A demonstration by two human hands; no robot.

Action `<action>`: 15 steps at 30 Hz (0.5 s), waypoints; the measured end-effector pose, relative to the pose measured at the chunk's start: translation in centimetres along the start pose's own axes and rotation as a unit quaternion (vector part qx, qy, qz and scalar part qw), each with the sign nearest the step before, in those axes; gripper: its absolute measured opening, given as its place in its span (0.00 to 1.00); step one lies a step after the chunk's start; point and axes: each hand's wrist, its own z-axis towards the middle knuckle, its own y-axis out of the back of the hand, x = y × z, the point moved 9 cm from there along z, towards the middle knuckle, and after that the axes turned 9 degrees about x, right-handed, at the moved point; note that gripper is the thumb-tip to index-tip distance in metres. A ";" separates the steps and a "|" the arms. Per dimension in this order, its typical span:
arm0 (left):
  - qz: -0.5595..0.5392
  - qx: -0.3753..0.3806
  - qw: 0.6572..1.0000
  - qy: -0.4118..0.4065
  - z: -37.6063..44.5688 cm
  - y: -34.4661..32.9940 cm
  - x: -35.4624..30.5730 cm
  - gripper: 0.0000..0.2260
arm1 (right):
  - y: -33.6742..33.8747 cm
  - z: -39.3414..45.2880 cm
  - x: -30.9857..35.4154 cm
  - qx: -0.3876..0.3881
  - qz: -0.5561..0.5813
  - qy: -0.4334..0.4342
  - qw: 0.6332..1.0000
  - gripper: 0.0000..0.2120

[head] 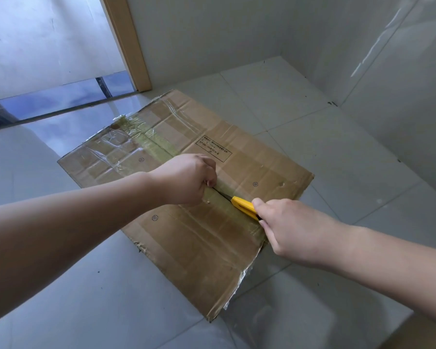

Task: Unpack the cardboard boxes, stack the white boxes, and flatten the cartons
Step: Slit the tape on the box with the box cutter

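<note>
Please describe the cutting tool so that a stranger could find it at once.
A brown cardboard box lies on the pale tiled floor. On its taped middle seam, the right hand grips a utility knife. It is the only bright yellow thing there.

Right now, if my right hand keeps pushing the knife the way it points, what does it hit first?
Likely the left hand: the knife in the right hand points along the carton's taped seam toward its fingers, close ahead.

a bare, unfurnished room indoors: pale glossy floor tiles (300,102), plain white walls (212,34) meeting in a corner, a wooden door frame (126,41) beside a sliding-door track (61,107).
</note>
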 end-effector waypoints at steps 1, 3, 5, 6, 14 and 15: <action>-0.004 -0.003 1.000 0.005 0.0 0.0 0.0 0.18 | 0.0 -0.1 0.0 -0.001 -0.003 0.000 1.000 0.12; -0.007 -0.008 1.000 0.015 -0.1 0.2 0.2 0.19 | 0.0 -0.2 0.0 -0.002 -0.008 -0.001 1.000 0.14; -0.003 -0.005 1.000 0.017 0.0 0.3 0.1 0.19 | -0.3 -0.8 -0.3 0.005 -0.012 -0.003 1.000 0.14; 0.001 -0.003 1.000 0.018 0.1 0.3 0.0 0.19 | -0.6 -1.2 -0.5 0.011 -0.012 -0.003 1.000 0.14; 0.024 -0.003 0.999 -0.030 0.3 -0.7 -2.3 0.24 | -1.9 -4.6 -2.0 0.038 -0.047 -0.029 0.998 0.16; 0.024 -0.001 0.999 -0.036 0.4 -0.8 -3.0 0.23 | -2.0 -4.6 -2.0 0.040 -0.054 -0.032 0.997 0.16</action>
